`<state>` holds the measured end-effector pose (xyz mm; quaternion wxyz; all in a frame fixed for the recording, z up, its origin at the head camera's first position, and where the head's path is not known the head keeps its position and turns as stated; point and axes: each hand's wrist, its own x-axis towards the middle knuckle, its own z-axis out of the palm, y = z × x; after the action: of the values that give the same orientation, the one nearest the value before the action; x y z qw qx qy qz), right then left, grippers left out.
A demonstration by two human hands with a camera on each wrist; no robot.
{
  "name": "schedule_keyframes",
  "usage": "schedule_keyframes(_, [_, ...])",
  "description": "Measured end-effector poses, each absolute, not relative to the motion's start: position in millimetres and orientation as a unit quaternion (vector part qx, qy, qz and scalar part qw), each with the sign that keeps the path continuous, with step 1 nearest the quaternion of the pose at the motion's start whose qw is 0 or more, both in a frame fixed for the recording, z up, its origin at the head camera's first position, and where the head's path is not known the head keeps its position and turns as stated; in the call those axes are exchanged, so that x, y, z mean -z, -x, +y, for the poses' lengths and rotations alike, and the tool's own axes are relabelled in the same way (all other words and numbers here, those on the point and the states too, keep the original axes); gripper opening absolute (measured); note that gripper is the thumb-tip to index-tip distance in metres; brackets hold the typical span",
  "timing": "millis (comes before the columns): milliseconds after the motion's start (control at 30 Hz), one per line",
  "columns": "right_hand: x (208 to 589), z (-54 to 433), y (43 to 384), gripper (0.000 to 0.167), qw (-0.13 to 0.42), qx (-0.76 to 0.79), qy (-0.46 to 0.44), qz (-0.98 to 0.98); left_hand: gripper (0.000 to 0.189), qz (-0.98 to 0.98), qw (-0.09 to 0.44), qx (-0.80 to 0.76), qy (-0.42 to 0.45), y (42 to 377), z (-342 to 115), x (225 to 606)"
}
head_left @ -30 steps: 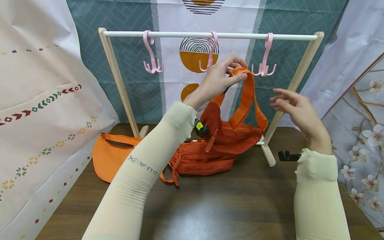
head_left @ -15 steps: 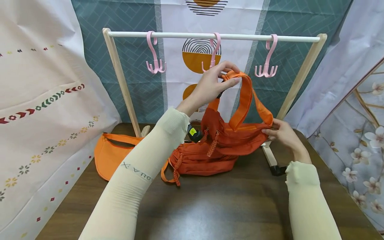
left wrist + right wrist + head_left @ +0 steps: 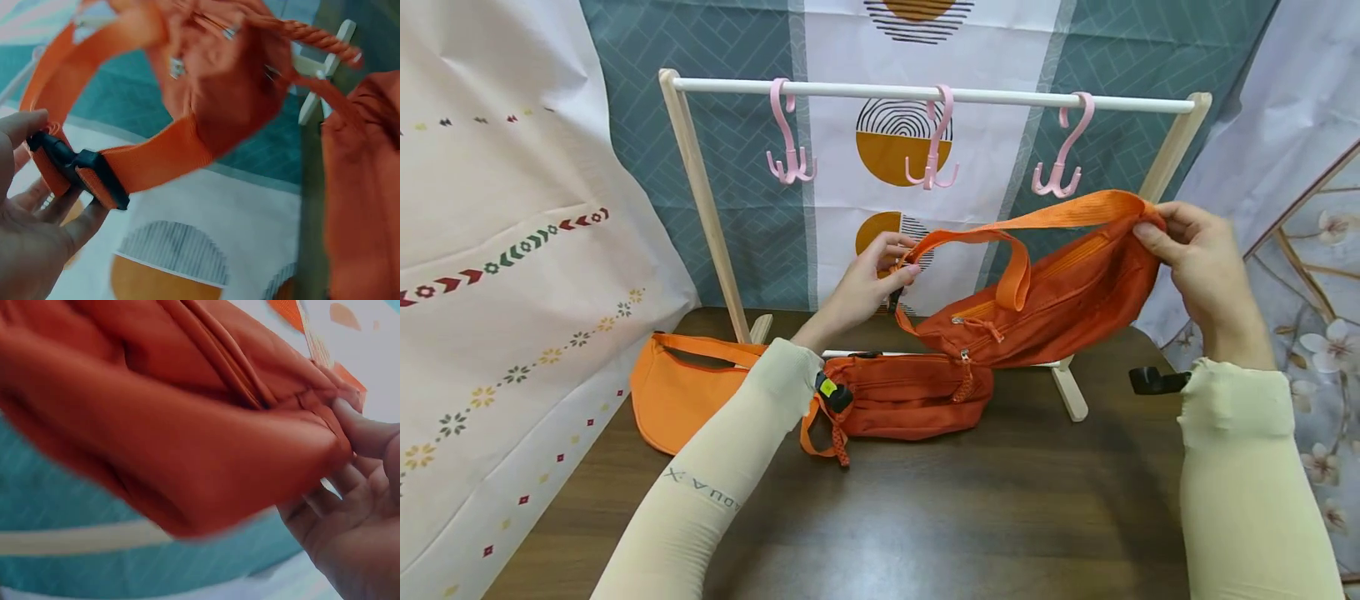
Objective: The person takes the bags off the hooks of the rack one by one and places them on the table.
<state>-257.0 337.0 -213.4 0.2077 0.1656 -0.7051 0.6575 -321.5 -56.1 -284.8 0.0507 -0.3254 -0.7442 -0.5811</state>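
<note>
A rust-red waist bag (image 3: 1045, 300) with an orange strap (image 3: 1075, 212) hangs in the air between both hands, tilted with its right end higher. My right hand (image 3: 1198, 267) pinches the bag's right corner where the strap joins it, thumb on the near side. At the other end my left hand (image 3: 868, 287) holds the strap beside its black buckle (image 3: 78, 165), seen close in the left wrist view. Cords dangle from the zips at the bag's lower left. Behind and below it, a second red waist bag (image 3: 910, 408) lies on the table.
A white-railed wooden rack (image 3: 850, 87) stands across the back, carrying a left pink hook (image 3: 790, 137), a middle pink hook (image 3: 936, 142) and a right pink hook (image 3: 1063, 150). An orange bag (image 3: 681, 396) lies at the left on the brown table (image 3: 925, 517).
My right hand came in from the right, took the bag's corner and raised it up and right. My left hand moved down and left with the strap, stretching the bag out.
</note>
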Motion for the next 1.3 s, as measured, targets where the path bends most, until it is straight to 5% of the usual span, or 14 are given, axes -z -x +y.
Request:
schedule_keyframes(267, [167, 302, 256, 0.011, 0.268, -0.691, -0.17, -0.649, 0.042, -0.716, 0.003, 0.608, 0.343, 320, -46, 323])
schedule_keyframes(633, [156, 289, 252, 0.013, 0.32, -0.716, -0.166, -0.598, 0.04, -0.722, 0.026, 0.606, 0.334, 317, -34, 336])
schedule_keyframes(800, [152, 285, 249, 0.017, 0.333, -0.722, -0.166, -0.583, 0.055, -0.735, 0.045, 0.61, 0.292, 316, -33, 352])
schedule_keyframes(967, [150, 284, 248, 0.019, 0.348, -0.734, -0.157, -0.562, 0.07, -0.68, 0.002, 0.686, 0.259, 315, -24, 364])
schedule_keyframes(1300, [170, 305, 252, 0.011, 0.362, -0.788, -0.072, -0.493, 0.087, -0.654, 0.013, 0.702, 0.281, 313, -12, 353])
